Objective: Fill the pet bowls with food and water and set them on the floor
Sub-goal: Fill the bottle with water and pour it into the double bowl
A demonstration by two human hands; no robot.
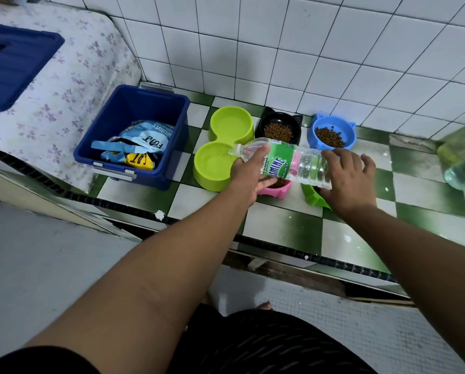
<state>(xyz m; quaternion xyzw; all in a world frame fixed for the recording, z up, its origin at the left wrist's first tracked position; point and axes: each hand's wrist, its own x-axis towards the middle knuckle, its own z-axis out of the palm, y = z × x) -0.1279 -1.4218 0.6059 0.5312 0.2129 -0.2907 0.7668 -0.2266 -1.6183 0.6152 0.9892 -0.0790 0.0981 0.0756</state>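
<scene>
The likeliest slip here is water missing its mark. The water bottle (293, 163) lies almost level, its open mouth just past the left hand's fingertips and only barely over the inner edge of the near cup of the lime-green double bowl (208, 183). A sudden tip or a squeeze of the thin, ribbed plastic could send a gush over the rim onto the checked tile ledge (279, 222). It could also spill onto the pink bowl (279, 191), which sits directly beneath the bottle and the left hand. The left hand (248, 171) is wrapped round the bottle's shoulder and the top of its label. The right hand (352, 182) has its fingers splayed and rests them on the bottle's base, propping it rather than gripping. Kibble already fills the black cat-eared bowl (261, 125) just beyond the left hand and the blue cat-eared bowl (333, 120) just beyond the right. A green plastic piece (313, 197) lies under the right hand, too hidden to identify. The bottle is clear with a green and pink label and looks mostly drained. I cannot read the water level in either green cup.
</scene>
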